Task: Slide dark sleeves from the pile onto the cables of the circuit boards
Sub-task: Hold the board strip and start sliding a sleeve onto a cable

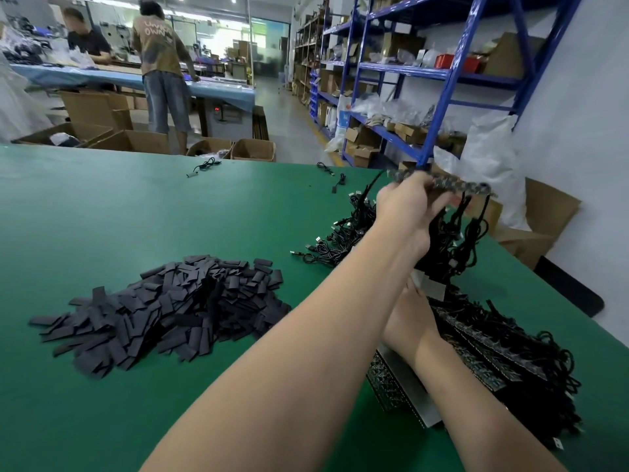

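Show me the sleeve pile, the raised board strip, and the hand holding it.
sleeve pile (170,301), head view, middle of the heap.
board strip (469,188), head view, part right of the fingers.
left hand (405,206), head view, back of hand.

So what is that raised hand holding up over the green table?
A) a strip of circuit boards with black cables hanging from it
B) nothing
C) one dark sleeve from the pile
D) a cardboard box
A: the left hand grips a strip of circuit boards held above the table, black cables dangling below it, while the pile of dark sleeves lies apart on the left.
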{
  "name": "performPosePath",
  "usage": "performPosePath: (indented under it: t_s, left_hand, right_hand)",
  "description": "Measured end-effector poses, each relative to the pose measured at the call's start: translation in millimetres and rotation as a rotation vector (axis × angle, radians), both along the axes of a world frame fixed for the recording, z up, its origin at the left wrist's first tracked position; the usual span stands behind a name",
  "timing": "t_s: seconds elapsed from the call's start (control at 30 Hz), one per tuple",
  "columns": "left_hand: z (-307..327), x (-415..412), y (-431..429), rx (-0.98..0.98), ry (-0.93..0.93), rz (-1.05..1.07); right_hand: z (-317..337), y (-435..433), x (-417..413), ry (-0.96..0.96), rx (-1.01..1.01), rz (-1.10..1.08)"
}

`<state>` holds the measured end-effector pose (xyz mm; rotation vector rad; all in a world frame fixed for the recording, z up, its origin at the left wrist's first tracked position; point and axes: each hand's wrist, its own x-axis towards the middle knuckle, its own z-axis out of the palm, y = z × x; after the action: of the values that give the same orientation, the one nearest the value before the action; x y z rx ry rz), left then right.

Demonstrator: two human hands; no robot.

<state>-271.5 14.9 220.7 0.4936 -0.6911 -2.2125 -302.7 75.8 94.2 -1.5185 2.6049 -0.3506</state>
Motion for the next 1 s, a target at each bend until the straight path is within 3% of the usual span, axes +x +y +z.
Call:
performPosePath:
  t_s: [0.17,0.33,0.47,0.57,0.67,0.7,0.77,0.83,0.87,0.93,1.0]
  left_hand:
    - [51.3,50.5,7.0,-0.224,0.087,-0.063]
    - [80.3,133.5,16.9,-0.558,0.051,0.024]
    - [78.8,209.0,13.0,-0.746,-0.107,0.036]
    - [66.2,253.7,11.9,-0.721,-0.241,-0.038]
    - [46.0,280.4,11.1,-0.734,-0.577,-0.225]
    - [35.9,287.4,10.5,-0.670,-0.595,-0.326]
    - [16.2,300.1,11.5,-0.461,-0.596,-0.506]
    - [-11.6,314.7,16.1,-0.427,-0.630,-0.665]
    - [-22.9,316.5,13.5,-0.434,-0.633,-0.718]
    - [-47.2,320.7,9.0,-0.456,-0.665,-0.769]
    - [-68.5,322.5,3.3,-0.547,-0.737,-0.773]
  right_hand:
    - [-9.8,-3.4,-3.7,0.142,0.063,0.046]
    - [-8.9,-8.3,-7.6,0.135,0.089,0.054]
    - [-4.9,-4.3,-4.8,0.181,0.090,-0.002]
    - [3.6,4.0,4.1,0.113,0.109,-0.003]
    - [16.6,11.4,31.2,0.087,-0.034,0.018]
    - [24.0,15.2,45.7,-0.008,-0.149,0.037]
    - [38.7,24.6,77.8,-0.468,-0.406,0.121]
    - [51.8,36.0,110.3,-0.983,-0.428,0.301]
    - [55.0,41.4,122.9,-1.118,-0.339,0.393]
    - [53.3,47.5,143.7,-1.187,-0.146,0.534]
    - [41.6,47.4,155.2,-1.126,-0.044,0.555]
